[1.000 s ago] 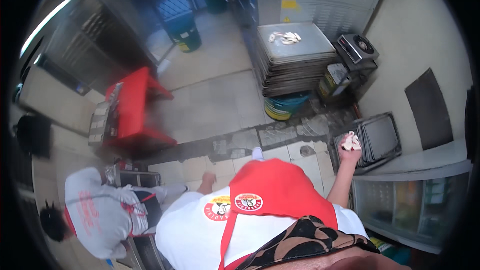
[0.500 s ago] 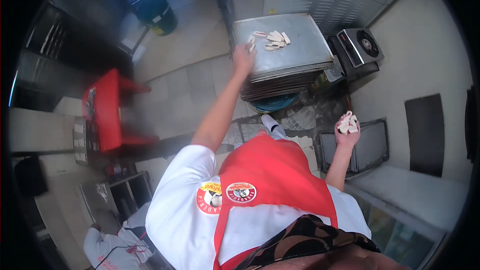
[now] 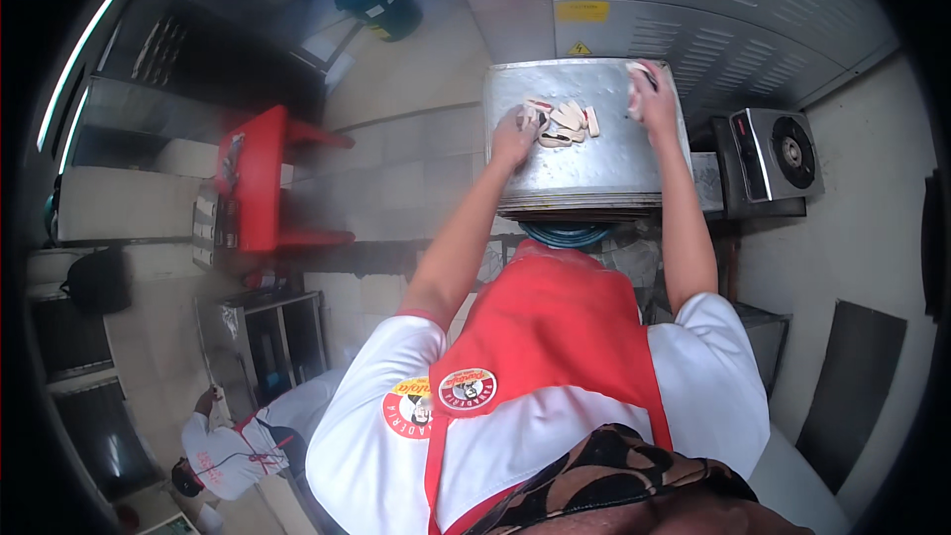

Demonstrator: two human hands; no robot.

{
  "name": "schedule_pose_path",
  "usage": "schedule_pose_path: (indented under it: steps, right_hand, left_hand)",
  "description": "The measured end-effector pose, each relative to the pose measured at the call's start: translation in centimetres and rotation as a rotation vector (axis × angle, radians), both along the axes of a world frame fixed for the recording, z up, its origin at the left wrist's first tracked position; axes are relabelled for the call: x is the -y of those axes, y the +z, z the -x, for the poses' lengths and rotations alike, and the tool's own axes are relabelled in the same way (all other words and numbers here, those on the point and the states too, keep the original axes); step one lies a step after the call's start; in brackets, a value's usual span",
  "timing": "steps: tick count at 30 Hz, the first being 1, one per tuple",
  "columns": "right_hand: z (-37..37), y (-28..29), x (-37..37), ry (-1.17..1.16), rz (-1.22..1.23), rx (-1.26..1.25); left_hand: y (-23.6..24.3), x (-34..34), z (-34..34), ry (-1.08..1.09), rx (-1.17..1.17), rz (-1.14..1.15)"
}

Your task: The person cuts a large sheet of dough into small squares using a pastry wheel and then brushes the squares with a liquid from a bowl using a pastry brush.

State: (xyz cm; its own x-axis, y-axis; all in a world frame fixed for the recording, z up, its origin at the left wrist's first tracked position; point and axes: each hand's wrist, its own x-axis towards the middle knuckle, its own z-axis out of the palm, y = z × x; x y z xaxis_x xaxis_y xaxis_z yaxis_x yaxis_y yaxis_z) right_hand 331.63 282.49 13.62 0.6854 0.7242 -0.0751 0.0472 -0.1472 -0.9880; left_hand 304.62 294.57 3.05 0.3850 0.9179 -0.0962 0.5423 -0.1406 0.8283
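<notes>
A metal baking tray (image 3: 575, 173) tops a stack of trays in front of me. On it lies a small heap of pale, oblong dough pieces (image 3: 570, 117), some with a red or dark strip along them. My left hand (image 3: 515, 136) is at the heap's left side, fingers curled round pieces there; how many it grips is hidden. Over the tray's far right part, my right hand (image 3: 656, 107) is closed on pale pieces that show at its left edge, a little apart from the heap.
Right of the stack stands a small stove with a round burner (image 3: 792, 151). Grey vented metal panels (image 3: 684, 25) rise behind the trays. A red plastic table (image 3: 260, 178) and a dark green bucket (image 3: 381, 5) are to the left. Another person (image 3: 233, 446) is at lower left.
My right hand, holding pale pieces, has come from low on the right up over the tray. My left hand has moved in against the heap. The view has shifted.
</notes>
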Motion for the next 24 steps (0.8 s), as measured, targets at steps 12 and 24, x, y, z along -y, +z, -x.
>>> schedule_pose_path:
  steps: [12,24]
  right_hand:
    - [-0.2,-8.6,-4.0,0.359,0.364,0.702]
    - [-0.2,-7.9,-5.2,0.522,0.372,1.115]
  left_hand:
    - [-1.5,9.1,20.0,0.570,0.240,0.098]
    - [-18.5,37.6,39.7,0.430,-0.422,0.700]
